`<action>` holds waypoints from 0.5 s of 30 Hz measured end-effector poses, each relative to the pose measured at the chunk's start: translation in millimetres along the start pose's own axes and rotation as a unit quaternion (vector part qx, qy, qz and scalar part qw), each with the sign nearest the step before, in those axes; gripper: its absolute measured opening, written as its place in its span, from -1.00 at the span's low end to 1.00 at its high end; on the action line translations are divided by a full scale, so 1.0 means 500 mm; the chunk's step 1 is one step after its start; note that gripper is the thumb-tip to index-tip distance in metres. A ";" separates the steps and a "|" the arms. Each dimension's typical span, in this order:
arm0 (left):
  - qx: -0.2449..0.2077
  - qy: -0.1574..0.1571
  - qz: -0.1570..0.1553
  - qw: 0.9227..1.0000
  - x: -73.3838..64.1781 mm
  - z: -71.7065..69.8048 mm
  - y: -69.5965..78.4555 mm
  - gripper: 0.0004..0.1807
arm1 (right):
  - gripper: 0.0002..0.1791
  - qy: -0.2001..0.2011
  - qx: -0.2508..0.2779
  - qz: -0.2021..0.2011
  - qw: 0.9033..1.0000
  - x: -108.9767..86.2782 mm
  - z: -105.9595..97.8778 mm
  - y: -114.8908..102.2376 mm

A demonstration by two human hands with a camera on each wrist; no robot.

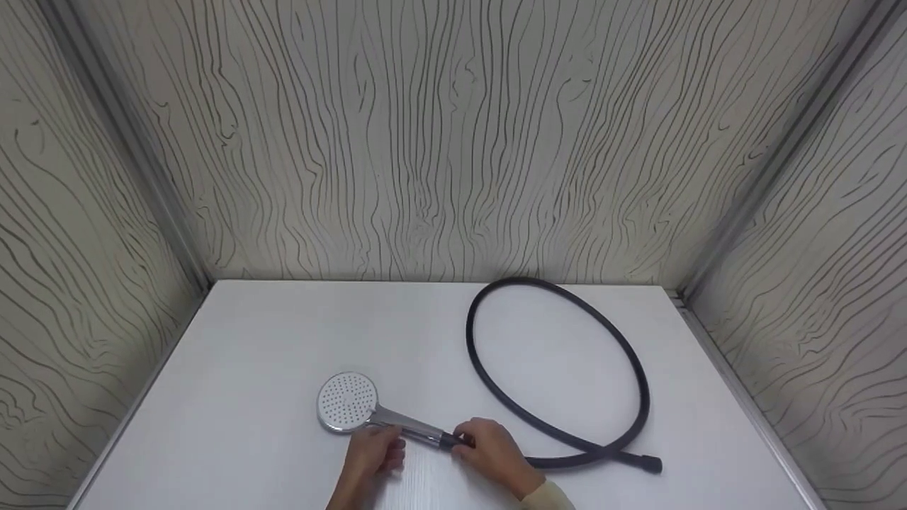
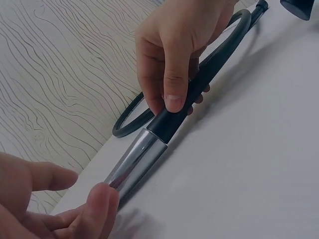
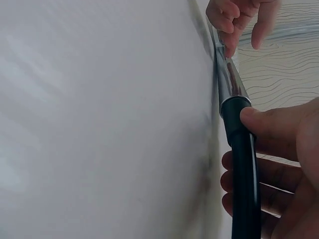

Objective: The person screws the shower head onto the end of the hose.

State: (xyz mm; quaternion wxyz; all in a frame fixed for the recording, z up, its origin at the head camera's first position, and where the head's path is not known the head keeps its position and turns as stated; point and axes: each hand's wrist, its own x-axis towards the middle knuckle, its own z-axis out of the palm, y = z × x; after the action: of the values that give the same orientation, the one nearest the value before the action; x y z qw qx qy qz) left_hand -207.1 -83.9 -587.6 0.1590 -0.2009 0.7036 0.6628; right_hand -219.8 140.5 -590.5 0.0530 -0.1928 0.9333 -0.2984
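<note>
A chrome hand shower [image 1: 347, 402] lies on the white table, its round perforated face up and its handle slanting toward the right. The black shower hose [image 1: 524, 281] meets the handle's end. My right hand [image 1: 492, 453] grips the hose's end fitting [image 3: 237, 117] right at that joint, thumb on one side and fingers on the other. At the handle, my left hand [image 1: 372, 453] has fingertips against the chrome [image 2: 137, 162], with thumb and forefinger spread apart in the left wrist view.
From my right hand the hose runs in one big loop over the table's right half and crosses itself. Its free end [image 1: 646, 464] points right. Wood-grain patterned panels [image 1: 439, 142] stand behind and on both sides of the white table [image 1: 269, 340].
</note>
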 end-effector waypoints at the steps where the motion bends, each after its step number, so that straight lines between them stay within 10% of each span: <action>1: 0.003 -0.001 0.002 1.000 0.000 0.000 0.000 -0.61 | -0.85 -0.001 -0.001 -0.001 1.000 0.000 0.000 0.000; 15: 0.029 -0.003 0.057 0.998 -0.004 -0.005 0.009 -0.64 | -0.79 0.001 0.012 -0.020 1.000 0.002 -0.011 -0.005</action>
State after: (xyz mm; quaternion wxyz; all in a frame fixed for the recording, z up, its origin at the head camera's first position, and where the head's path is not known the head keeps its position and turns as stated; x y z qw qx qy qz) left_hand -207.7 -86.1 -582.6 0.1284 -0.1535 0.7326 0.6505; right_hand -221.0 141.2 -584.4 0.0487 -0.2105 0.9258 -0.3103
